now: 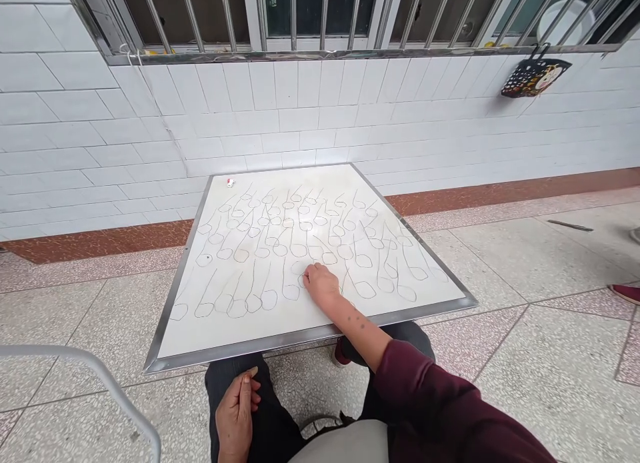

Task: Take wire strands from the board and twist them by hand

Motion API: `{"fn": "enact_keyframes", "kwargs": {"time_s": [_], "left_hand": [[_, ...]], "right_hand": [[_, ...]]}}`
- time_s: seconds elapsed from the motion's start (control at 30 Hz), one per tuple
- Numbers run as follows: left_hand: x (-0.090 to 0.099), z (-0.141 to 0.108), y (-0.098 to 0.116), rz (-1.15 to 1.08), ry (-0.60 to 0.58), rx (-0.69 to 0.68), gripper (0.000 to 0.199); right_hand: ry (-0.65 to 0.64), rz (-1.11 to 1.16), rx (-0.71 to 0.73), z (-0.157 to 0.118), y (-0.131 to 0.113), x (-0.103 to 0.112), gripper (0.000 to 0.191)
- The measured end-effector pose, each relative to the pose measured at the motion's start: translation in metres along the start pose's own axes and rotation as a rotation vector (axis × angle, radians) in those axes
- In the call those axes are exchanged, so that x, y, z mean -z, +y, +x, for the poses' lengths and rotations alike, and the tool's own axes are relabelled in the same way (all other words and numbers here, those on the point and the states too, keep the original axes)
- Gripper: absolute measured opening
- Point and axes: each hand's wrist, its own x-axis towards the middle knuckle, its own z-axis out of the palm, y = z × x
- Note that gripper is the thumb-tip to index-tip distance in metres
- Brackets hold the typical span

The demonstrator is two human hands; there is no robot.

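Note:
A white table (190,333) with a metal rim stands before me. Rows of thin dark loops with long straight tails (269,299) cover its top; whether they are wire, thread or drawn lines I cannot tell. My right hand (321,284) rests on the tabletop near the front middle, among these loops. Its fingers are closed and pressed together, and whatever they pinch is hidden. Below the table's front edge, my left hand (239,410) lies on my left thigh. Its fingers are curled with the thumb pressed against them, and I cannot make out anything held there.
A small red and white object (231,182) sits at the table's far left corner. The table's far edge is close to a tiled wall (300,120) under a barred window. A grey curved metal tube (100,376) stands at lower left. A patterned bag (535,76) hangs at upper right.

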Motion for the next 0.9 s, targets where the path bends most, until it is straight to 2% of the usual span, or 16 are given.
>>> {"fn": "enact_keyframes", "kwargs": {"time_s": [0.1, 0.17, 0.27, 0.4, 0.5, 0.67, 0.9], "left_hand": [[-0.001, -0.001, 0.004, -0.034, -0.012, 0.013, 0.066], [-0.001, -0.001, 0.016, -0.081, -0.021, 0.028, 0.063], [-0.003, -0.002, 0.057, -0.166, -0.047, 0.037, 0.053], [-0.011, -0.005, 0.128, -0.291, -0.180, -0.010, 0.044], [-0.018, -0.016, 0.160, -0.385, -0.238, -0.046, 0.036], [-0.019, -0.041, 0.169, -0.487, -0.254, -0.045, 0.020], [-0.011, -0.058, 0.174, -0.489, -0.254, -0.060, 0.019]], "right_hand": [[0.025, 0.025, 0.007, -0.009, -0.006, 0.008, 0.016], [0.050, 0.051, 0.032, -0.025, -0.013, 0.019, 0.017], [0.071, 0.119, 0.102, -0.063, -0.029, 0.043, 0.016], [0.058, 0.296, 0.270, -0.119, -0.050, 0.076, 0.015], [0.054, 0.369, 0.357, -0.147, -0.058, 0.089, 0.012], [0.103, 0.488, 0.494, -0.168, -0.058, 0.095, 0.008], [0.039, 0.646, 0.487, -0.182, -0.060, 0.098, 0.004]]}}
